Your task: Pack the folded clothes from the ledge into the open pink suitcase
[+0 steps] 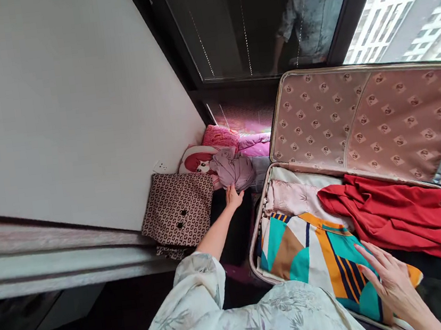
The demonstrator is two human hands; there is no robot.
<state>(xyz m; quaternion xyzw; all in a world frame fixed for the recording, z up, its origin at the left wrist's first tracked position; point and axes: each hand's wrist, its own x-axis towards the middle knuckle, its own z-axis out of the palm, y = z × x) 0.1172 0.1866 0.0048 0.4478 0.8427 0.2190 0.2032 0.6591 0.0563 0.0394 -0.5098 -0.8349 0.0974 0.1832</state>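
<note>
My left hand [234, 197] reaches forward to the near edge of a bunched mauve garment [234, 170], with its fingers closed on the cloth. My right hand [387, 275] is open, fingers spread, at the right part of a folded garment with a bold teal, orange, brown and white pattern [315, 247]. That garment lies in the near part of an open suitcase [256, 241]. Behind it in the suitcase are a rumpled red garment [395, 213] and a folded pale pink garment [292, 197].
The suitcase lid [331, 119], lined in pink, stands raised against the window. Left of my left arm sits a brown patterned folded cloth [179, 207]. A cushion with a cartoon face [196, 161] and a pink cushion [220, 135] rest in the corner by the white wall [57, 110].
</note>
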